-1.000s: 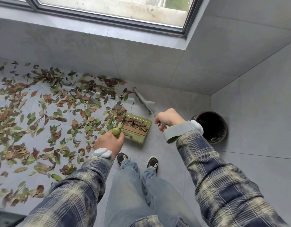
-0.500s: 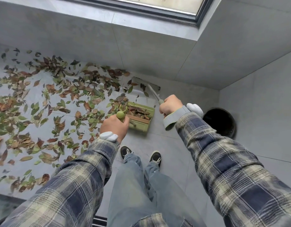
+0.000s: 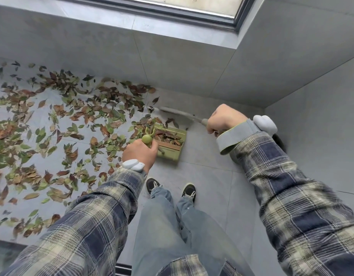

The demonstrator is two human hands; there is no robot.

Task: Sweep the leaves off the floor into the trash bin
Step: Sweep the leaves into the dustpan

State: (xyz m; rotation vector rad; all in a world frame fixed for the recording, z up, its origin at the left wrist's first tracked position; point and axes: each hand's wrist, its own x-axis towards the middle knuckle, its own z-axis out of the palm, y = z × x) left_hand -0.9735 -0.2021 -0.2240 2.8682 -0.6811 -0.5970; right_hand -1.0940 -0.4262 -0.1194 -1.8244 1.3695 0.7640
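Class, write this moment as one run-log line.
left hand: grips dustpan | right hand: grips broom | dustpan: holds some leaves | floor: many leaves scattered

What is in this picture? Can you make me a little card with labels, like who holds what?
leaves: many scattered on the floor
dustpan: green, on the floor, some leaves inside
broom: head near the wall, beyond the dustpan
left hand: grips the dustpan's handle
right hand: grips the broom's handle
trash bin: mostly hidden behind the right sleeve
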